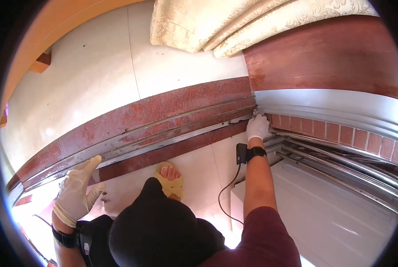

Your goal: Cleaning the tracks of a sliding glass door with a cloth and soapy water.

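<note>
A metal sliding-door track (181, 129) runs in long grooves along a reddish-brown stone threshold (163, 107), with dark grime in places. My right hand (257, 126), in a pale glove, is at the track's far right end, against the corner. Its fingers are bent together, and a small greyish thing at their tips is too hidden to name. On the left, my left hand (76, 191), in a cream glove, is beside the near part of the track. Its fingers are stretched out and the thumb stands apart; nothing shows in it.
A patterned curtain (185, 26) hangs over the pale floor beyond. To the right are a brown wooden panel (328, 58), a brick-tile strip (332, 132), metal rails (350, 164) and a white flat surface (323, 204). A foot in a yellow slipper (175, 184) and a large black rounded shape (156, 222) are near.
</note>
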Available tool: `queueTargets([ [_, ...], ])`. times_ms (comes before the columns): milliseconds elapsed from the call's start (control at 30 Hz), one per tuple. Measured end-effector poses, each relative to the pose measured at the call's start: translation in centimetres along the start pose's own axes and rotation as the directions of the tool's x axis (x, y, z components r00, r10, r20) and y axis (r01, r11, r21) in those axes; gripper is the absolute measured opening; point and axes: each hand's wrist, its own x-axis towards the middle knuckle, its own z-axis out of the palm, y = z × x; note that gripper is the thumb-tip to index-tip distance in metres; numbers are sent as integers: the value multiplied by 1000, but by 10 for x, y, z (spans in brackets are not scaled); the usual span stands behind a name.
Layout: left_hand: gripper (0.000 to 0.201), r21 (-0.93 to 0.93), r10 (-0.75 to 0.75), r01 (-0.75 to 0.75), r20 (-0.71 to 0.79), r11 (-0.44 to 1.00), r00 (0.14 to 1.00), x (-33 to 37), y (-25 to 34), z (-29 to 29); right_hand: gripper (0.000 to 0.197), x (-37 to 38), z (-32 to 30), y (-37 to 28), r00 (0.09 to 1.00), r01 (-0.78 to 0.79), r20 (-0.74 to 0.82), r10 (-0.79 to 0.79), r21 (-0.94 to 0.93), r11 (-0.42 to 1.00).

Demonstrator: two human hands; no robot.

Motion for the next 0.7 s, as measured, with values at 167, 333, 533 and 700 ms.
queueTargets([
  [167,59,-30,-26,27,16,999,1000,4,2,-7,24,-31,8,2,960,149,239,-149,15,989],
  [333,58,20,-60,60,-2,998,998,-4,-5,-6,22,-88,-48,-11,921,208,301,-249,160,965],
  [533,58,-23,15,-14,42,1000,999,6,-3,9,23,2,2,18,993,58,-113,-36,204,977],
  [700,58,-30,-60,60,23,998,998,-2,2,-1,24,-57,-4,-56,996,81,-56,-75,108,991],
])
